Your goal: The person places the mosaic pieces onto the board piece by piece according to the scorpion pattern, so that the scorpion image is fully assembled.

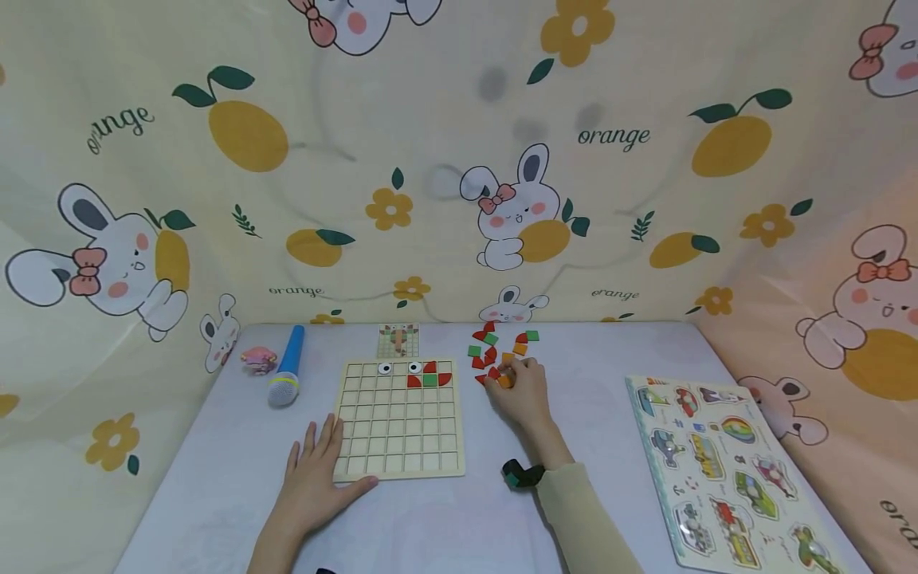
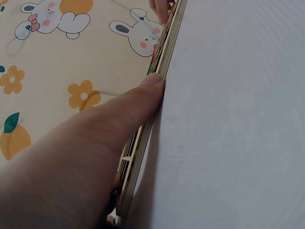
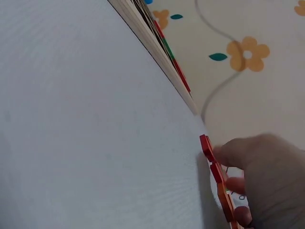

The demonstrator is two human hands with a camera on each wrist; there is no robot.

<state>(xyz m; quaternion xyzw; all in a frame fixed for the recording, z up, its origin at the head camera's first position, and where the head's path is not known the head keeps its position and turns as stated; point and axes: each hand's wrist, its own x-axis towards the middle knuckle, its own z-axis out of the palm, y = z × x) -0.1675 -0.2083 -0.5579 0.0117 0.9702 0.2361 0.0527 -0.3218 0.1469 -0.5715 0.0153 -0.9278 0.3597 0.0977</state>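
A square wooden grid board [image 1: 398,434] lies on the table. Along its top row are two eye pieces [image 1: 385,368], and beside them red quarter-round pieces [image 1: 444,379] surround a green square [image 1: 429,380]. My left hand [image 1: 313,478] rests at the board's lower left corner, fingers spread, its thumb [image 2: 152,80] touching the near edge. To the right of the board, my right hand [image 1: 527,395] reaches into loose red, green and orange pieces [image 1: 490,339]. Its fingertips touch red and orange pieces [image 3: 224,198]; whether they pinch one is not visible.
Behind the board lies a small pattern card [image 1: 398,341]. A blue toy microphone [image 1: 289,367] and a pink toy [image 1: 259,359] are at the back left. On the right lies a vehicle picture puzzle board [image 1: 724,470]. A printed cloth [image 1: 430,263] hangs behind the table.
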